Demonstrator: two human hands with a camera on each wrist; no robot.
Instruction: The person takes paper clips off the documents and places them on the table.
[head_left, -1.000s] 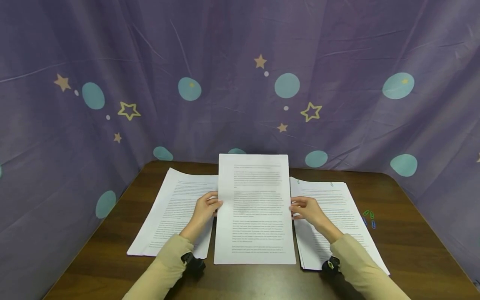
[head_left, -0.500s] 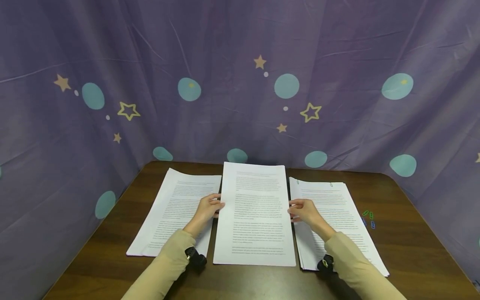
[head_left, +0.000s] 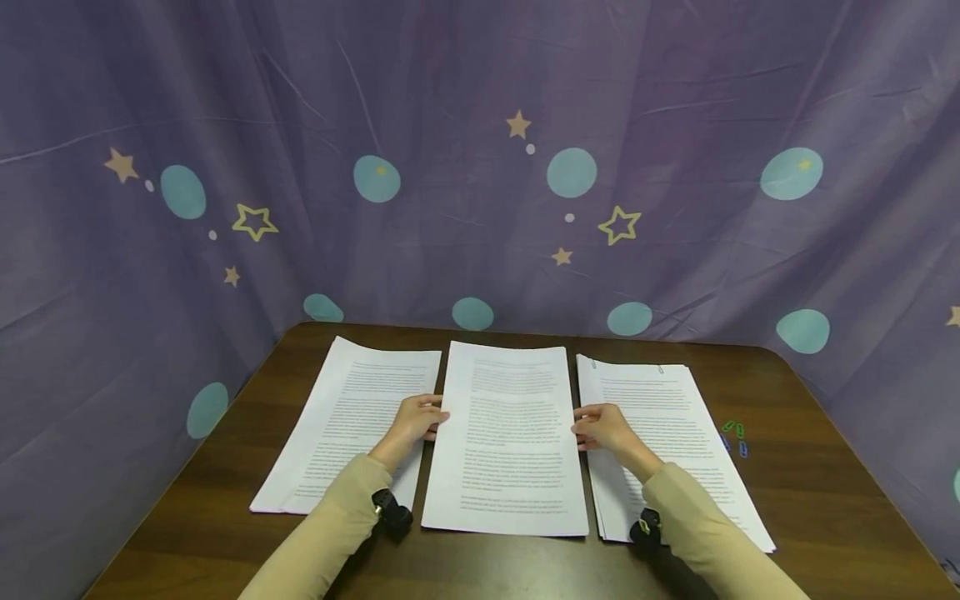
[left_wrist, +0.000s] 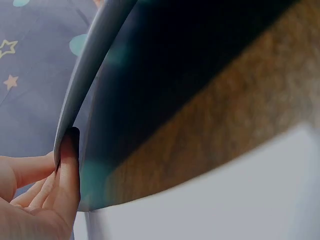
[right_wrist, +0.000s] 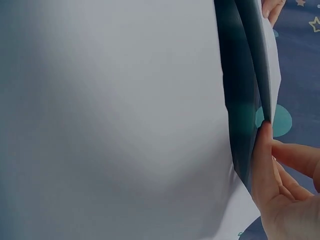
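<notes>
Printed sheets of paper (head_left: pixel 510 450) are held up at the middle of the table, facing me, their far end tilted up. My left hand (head_left: pixel 408 425) pinches their left edge between thumb and fingers; the left wrist view shows the sheets (left_wrist: pixel 90 70) raised off the wood there. On the opposite edge, my right hand (head_left: pixel 606 429) pinches the same sheets, as the right wrist view shows with its fingers (right_wrist: pixel 264 165) behind the paper. How many sheets are held cannot be told. The near edge lies close to the tabletop.
A stack of printed paper (head_left: pixel 352 417) lies to the left, partly under the left forearm. Another stack (head_left: pixel 660 417) lies to the right, with paper clips (head_left: pixel 661 368) on its far edge. Loose green clips (head_left: pixel 740 431) and blue clips (head_left: pixel 743 449) sit beyond it. A curtain hangs behind.
The far end of the held sheets has come down toward the table, from nearly upright to more tilted back. Both hands have lowered slightly and keep their pinch.
</notes>
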